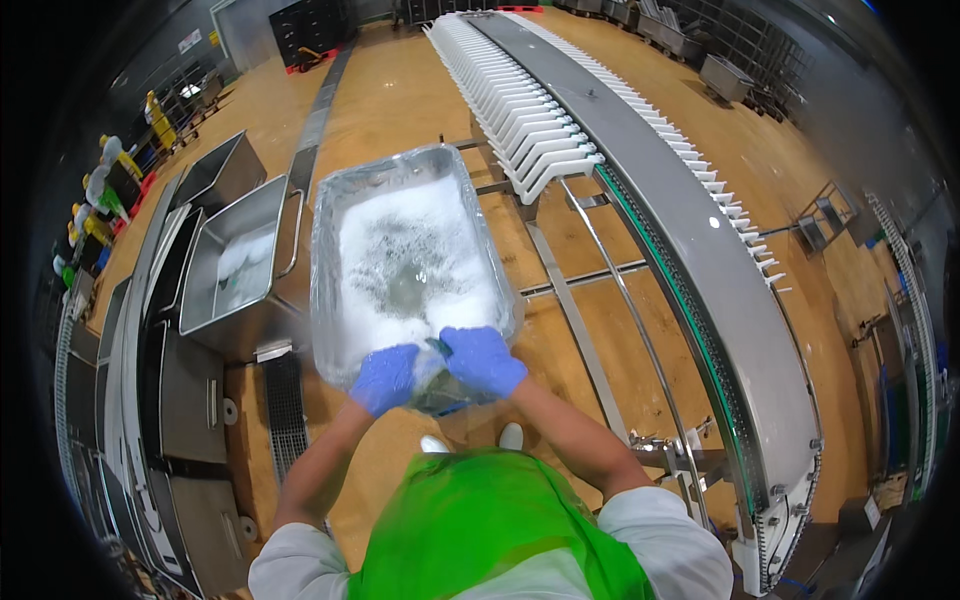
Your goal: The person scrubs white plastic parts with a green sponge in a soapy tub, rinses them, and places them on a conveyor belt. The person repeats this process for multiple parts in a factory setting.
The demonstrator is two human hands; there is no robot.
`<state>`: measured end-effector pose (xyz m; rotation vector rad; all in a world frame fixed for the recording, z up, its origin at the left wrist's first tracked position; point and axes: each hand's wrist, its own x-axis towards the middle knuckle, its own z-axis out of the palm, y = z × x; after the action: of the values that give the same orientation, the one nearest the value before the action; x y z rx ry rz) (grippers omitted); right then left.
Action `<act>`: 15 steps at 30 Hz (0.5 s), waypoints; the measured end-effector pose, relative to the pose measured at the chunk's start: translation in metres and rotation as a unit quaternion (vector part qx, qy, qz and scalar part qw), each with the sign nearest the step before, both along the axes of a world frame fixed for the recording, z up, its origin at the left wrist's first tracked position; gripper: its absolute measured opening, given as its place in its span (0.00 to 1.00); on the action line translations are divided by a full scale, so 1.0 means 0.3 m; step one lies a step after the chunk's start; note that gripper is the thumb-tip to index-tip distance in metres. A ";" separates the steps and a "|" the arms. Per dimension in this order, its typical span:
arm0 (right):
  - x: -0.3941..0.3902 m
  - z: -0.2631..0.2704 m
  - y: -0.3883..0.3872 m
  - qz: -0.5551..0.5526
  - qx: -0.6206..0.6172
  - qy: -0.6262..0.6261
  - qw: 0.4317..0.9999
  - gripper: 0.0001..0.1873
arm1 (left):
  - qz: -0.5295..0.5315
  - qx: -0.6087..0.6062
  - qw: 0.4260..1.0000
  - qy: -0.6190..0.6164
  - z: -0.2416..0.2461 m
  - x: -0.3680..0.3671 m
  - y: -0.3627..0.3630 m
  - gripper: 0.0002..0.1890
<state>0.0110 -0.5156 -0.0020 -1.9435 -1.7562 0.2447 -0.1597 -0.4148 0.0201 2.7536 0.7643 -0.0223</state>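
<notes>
Straight ahead is a deep rectangular tub [322, 247] lined with clear plastic. Cloudy water [409, 289] and thick white foam [457, 225] fill it. My left hand [385, 377], in a blue glove, is curled at the near left end of the tub; what its fingers grip is hidden. In a matching glove, my right hand [481, 360] closes around a small dark green item [439, 346], perhaps a scouring pad. Between both hands is a wet, foam-streaked, greenish object [446, 391]; its shape is mostly covered.
A steel bin [289, 225] with foamy contents stands left of the tub. A long conveyor [667, 217] with white angled fingers [540, 154] curves along the right. A floor drain grate [285, 412] lies at left. Several people [97, 187] work far left.
</notes>
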 end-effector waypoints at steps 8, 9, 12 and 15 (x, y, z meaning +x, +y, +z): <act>-0.041 0.134 -0.158 0.005 -0.132 0.063 0.989 0.11 | -0.200 -0.202 0.955 0.083 -0.078 0.098 0.220 0.21; -0.034 0.137 -0.157 0.010 -0.157 0.066 0.985 0.11 | -0.162 -0.233 0.952 0.113 -0.011 0.179 0.221 0.22; 0.015 0.135 -0.075 0.041 -0.167 0.078 0.982 0.11 | -0.086 -0.072 0.993 0.042 -0.328 0.276 0.315 0.18; 0.064 0.180 0.086 -0.034 -0.154 0.020 0.987 0.13 | -0.104 0.071 0.982 0.141 -0.515 0.301 0.403 0.17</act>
<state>0.0301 -0.4900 0.0521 -2.1903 -1.7028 0.5558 -0.0694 -0.2940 -0.1344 2.9957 0.5570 -0.4237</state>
